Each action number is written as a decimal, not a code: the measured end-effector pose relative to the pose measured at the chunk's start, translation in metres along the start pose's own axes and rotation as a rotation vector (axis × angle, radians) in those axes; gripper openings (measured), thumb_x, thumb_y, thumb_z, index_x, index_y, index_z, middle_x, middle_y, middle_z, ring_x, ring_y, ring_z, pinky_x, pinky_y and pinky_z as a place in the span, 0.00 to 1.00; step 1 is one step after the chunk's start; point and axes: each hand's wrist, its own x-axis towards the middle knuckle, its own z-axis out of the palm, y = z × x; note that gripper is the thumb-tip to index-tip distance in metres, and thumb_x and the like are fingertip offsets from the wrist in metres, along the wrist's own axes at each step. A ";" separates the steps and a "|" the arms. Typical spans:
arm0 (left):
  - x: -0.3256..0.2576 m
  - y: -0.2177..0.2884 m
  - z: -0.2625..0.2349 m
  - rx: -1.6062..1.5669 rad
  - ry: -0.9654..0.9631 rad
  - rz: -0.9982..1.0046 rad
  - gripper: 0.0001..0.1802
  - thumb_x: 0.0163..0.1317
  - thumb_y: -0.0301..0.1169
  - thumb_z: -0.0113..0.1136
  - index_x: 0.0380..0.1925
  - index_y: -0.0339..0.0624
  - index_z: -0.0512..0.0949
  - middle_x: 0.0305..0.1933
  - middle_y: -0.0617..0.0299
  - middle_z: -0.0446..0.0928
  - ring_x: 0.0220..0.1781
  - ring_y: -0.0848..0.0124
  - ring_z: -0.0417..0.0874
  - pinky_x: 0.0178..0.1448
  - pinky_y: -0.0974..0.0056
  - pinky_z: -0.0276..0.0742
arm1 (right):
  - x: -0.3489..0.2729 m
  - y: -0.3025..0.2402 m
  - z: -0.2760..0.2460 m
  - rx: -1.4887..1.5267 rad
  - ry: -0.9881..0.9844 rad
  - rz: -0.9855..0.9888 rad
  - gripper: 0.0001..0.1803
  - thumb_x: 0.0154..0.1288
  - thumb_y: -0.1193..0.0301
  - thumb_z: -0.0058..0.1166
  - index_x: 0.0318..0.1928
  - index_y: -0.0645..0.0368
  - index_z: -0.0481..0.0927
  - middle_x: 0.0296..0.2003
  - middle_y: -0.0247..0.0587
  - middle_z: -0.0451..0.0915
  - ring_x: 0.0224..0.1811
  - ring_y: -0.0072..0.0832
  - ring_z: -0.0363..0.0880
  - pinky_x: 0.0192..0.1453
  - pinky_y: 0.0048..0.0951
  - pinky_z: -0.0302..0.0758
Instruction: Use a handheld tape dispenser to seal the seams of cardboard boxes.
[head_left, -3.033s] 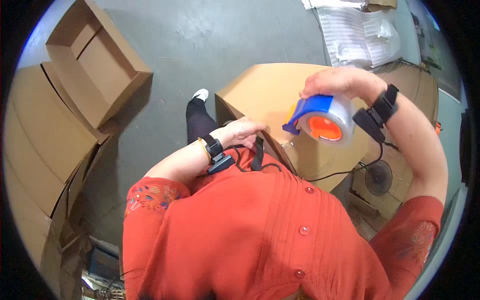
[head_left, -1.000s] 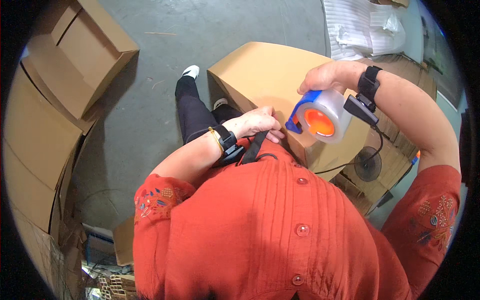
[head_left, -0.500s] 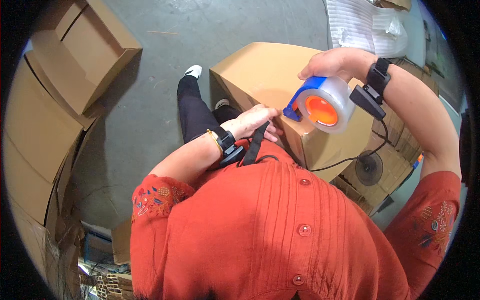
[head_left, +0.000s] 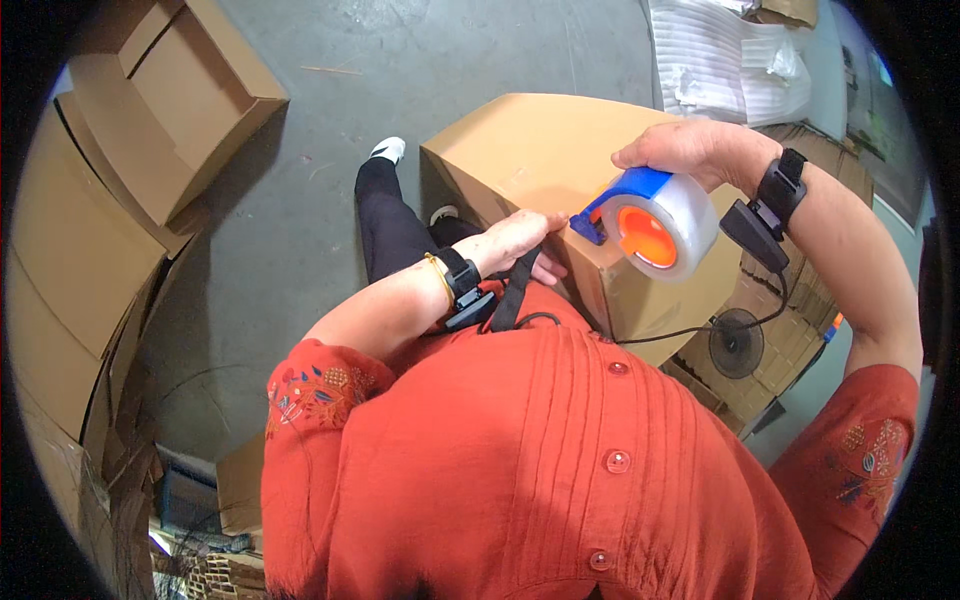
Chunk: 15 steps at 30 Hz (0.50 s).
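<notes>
A closed cardboard box (head_left: 510,150) stands in front of me, a corner pointing toward my body. My right hand (head_left: 690,152) is wrapped round a blue tape dispenser (head_left: 640,184), which carries a wide roll of clear tape on an orange hub. The dispenser hangs tilted above the box's near top edge, its blue cutter end toward my left hand (head_left: 510,243). That hand rests at the box's near edge with fingers stretched out and apart, the fingertips partly hidden. Whether tape runs between the hand and the dispenser I cannot make out.
Open cardboard boxes (head_left: 190,95) line the left side. White foam wrap (head_left: 705,65) lies at the back right. Beside the box on the right are a dark round fan (head_left: 736,343) and stacked flat cardboard (head_left: 780,370). A black cable (head_left: 665,333) runs from my right wrist across the box.
My right hand has shifted slightly to the right and toward me, with the tape dispenser in it. My left hand stays at the box edge, almost unmoved.
</notes>
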 end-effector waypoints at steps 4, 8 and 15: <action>0.006 -0.005 -0.001 -0.005 0.025 0.029 0.28 0.77 0.44 0.44 0.62 0.29 0.70 0.58 0.38 0.77 0.45 0.51 0.88 0.44 0.52 0.90 | -0.004 0.000 0.001 0.065 -0.028 0.013 0.22 0.78 0.59 0.48 0.51 0.70 0.79 0.43 0.45 0.85 0.41 0.31 0.85 0.48 0.38 0.83; 0.017 -0.011 -0.010 0.034 0.018 0.065 0.27 0.77 0.45 0.45 0.62 0.32 0.71 0.57 0.41 0.78 0.45 0.53 0.88 0.44 0.52 0.90 | -0.020 -0.005 -0.004 0.033 -0.058 0.001 0.22 0.78 0.57 0.49 0.49 0.69 0.81 0.43 0.44 0.84 0.41 0.30 0.85 0.46 0.39 0.83; 0.015 -0.016 -0.014 0.017 0.074 0.053 0.29 0.77 0.47 0.47 0.61 0.30 0.72 0.52 0.42 0.81 0.45 0.52 0.87 0.44 0.51 0.89 | -0.060 0.020 -0.008 -0.207 0.025 -0.300 0.22 0.79 0.54 0.47 0.45 0.64 0.79 0.39 0.35 0.81 0.40 0.23 0.77 0.49 0.29 0.76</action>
